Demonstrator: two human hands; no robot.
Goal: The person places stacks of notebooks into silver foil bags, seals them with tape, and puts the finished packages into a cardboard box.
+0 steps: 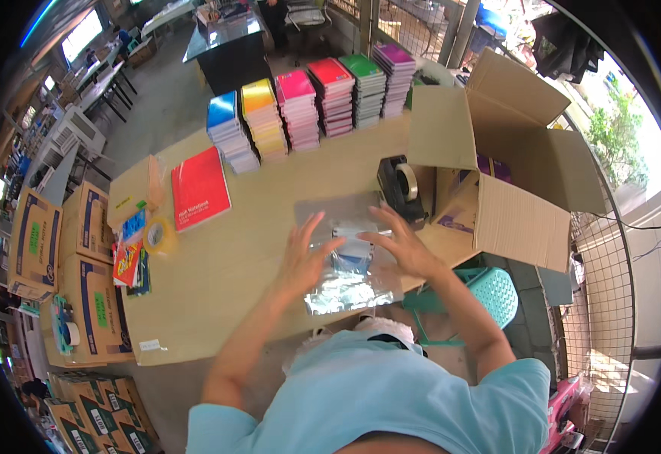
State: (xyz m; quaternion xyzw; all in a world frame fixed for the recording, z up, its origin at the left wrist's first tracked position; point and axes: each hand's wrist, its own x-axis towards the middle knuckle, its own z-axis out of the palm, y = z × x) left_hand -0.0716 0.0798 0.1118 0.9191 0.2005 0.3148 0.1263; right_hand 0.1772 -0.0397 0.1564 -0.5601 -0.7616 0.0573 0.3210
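- The step in hand appears to be wrapping: a blue notebook (352, 253) lies inside a clear plastic bag (346, 287) on the tabletop (217, 280), near the front edge.
- The left hand (304, 253) rests on the left side of the bag, fingers spread and flat, gripping nothing.
- The right hand (402, 246) presses the right side, fingers extended, fingertips touching the bag over the notebook.
- A black tape dispenser (400, 185) stands just behind the right hand; an open cardboard box (519, 219) sits to the right.
- Stacks of coloured notebooks (308, 106) line the far edge; a red notebook (200, 189) lies to the left.
- The next move likely calls for folding the loose plastic tight and holding it flat for tape.
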